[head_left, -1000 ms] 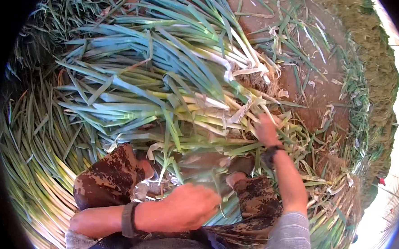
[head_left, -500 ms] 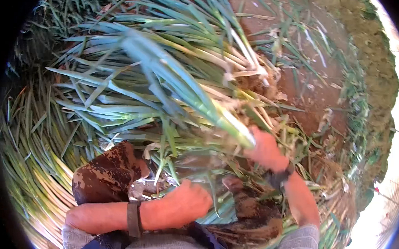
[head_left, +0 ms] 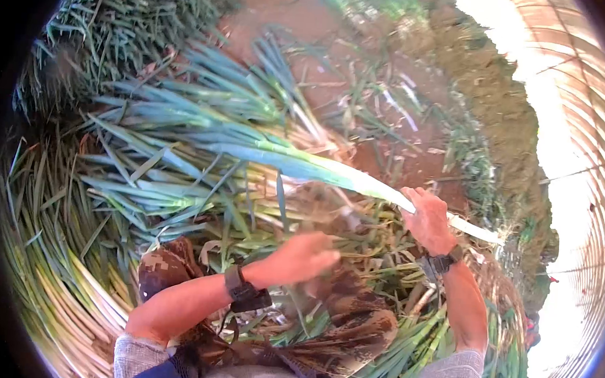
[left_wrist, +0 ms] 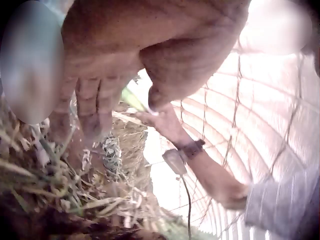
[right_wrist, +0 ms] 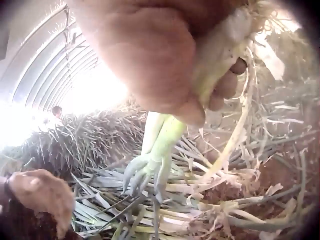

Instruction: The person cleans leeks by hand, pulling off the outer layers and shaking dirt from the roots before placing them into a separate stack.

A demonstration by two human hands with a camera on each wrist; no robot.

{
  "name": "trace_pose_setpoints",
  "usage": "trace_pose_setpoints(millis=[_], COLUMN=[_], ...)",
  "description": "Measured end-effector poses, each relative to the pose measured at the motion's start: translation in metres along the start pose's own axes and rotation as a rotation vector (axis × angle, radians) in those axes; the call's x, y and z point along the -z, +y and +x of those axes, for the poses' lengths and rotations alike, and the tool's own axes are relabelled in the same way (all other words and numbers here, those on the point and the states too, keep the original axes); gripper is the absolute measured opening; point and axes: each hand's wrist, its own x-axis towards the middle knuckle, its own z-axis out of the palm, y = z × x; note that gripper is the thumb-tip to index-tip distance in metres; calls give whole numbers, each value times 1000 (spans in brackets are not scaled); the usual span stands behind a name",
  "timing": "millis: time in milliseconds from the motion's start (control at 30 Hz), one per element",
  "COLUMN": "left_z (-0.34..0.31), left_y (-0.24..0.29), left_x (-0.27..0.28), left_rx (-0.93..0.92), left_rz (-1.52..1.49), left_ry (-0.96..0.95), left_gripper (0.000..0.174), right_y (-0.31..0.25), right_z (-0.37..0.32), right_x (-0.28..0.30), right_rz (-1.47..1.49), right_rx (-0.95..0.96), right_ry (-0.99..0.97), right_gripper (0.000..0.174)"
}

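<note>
My right hand [head_left: 427, 221] grips a long green onion [head_left: 364, 185] by its white shaft, the rooted end sticking out to the right past the fist. Its green leaves stretch left over the loose heap of green onions [head_left: 153, 161]. In the right wrist view, fingers and thumb wrap round the pale stalk [right_wrist: 162, 135]. My left hand [head_left: 299, 258], blurred, hovers over the lap with nothing in it. The left wrist view shows its fingers [left_wrist: 90, 100] extended, beside the thumb.
Neatly laid green onions [head_left: 59, 258] line the left side, with a darker leafy pile [head_left: 129, 29] at the back left. Peeled scraps [head_left: 396, 98] litter the brown ground. An earthen bank [head_left: 492, 89] runs along the right, under a ribbed cover [head_left: 586, 135].
My right hand has picked the green onion from the heap and swung it up to the right. The left hand has moved forward and its fist has loosened. The view has turned rightward.
</note>
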Motion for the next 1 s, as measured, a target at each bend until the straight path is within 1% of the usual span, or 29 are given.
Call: trace_pose_setpoints(millis=[33, 67, 133, 167, 200, 267, 300, 333, 400, 467, 500, 533, 567, 600, 633, 667, 733, 767, 800, 867, 900, 933, 967, 1000], left_z=[5, 7, 10, 7, 10, 14, 14, 9, 3, 6, 10, 10, 4, -4, -6, -21, -25, -28, -31, -35, -38, -43, -46, -49], left_y=[9, 14, 19, 30, 19, 23, 23, 37, 45, 26, 17, 10, 9, 12, 16, 37, 37, 35, 32, 28, 34, 40, 46, 48], left_x=[-3, -7, -19, -24, -26, -35, -34, -33, -25, 3, 23, 44, 66, 81, 94, 95, 119, 129, 133, 141, 136, 132, 126, 118], left_rx=[100, 57, 14, 26, 30, -22, -101, -56, -104, -190, -190, -183, -209, -232, -230, -193, -235, -227, -225, -236, -279, -282, -309, -327], left_rz=[11, 39, -296, -358, -352, -507, -514, -584, -768, -799, -807, -816, -795, -778, -837, -832, -796, -754, -758, -751, -755, -758, -783, -806], left_ry=[72, 49, 160, 102, 87, 81, 95, 114, 222, 469, 636, 811, 833, 856, 896, 920, 921, 900, 904, 830, 818, 822, 763, 701], left_gripper=[49, 49, 59, 69, 80, 87, 90, 94, 93, 64, 55, 47, 43, 39, 35, 34, 36, 32, 32, 26, 23, 23, 23, 23], right_y=[-6, -11, -23, -33, -47, -76, -99, -123, -161, -183, -191, -200, -209, -218, -224, -231, -243, -238, -232, -210, -202, -202, -206, -214], right_z=[-13, -25, -53, -67, -79, -98, -101, -102, -101, -95, -98, -104, -111, -118, -126, -133, -147, -149, -148, -137, -123, -113, -105, -94], right_x=[20, 33, 57, 61, 60, 44, 37, 27, -16, -59, -61, -68, -74, -76, -77, -71, -58, -73, -67, -48, -44, -42, -32, -36], right_rz=[11, -20, 12, 85, 161, 301, 413, 525, 650, 645, 714, 769, 820, 856, 855, 853, 728, 686, 686, 564, 587, 583, 575, 610], right_rx=[29, 6, -26, -52, -77, -72, -123, -165, -236, -67, -95, -88, -85, -51, -3, 44, 82, 113, 115, 3, -35, -31, 69, 127], right_ry=[97, 139, 210, 222, 236, 340, 327, 315, 317, 453, 266, 173, 78, 84, 123, 161, 142, 142, 137, -598, -751, -753, -347, -165], right_gripper=[30, 30, 32, 31, 29, 26, 25, 24, 28, 36, 39, 41, 43, 43, 42, 40, 34, 42, 42, 57, 74, 74, 78, 81])
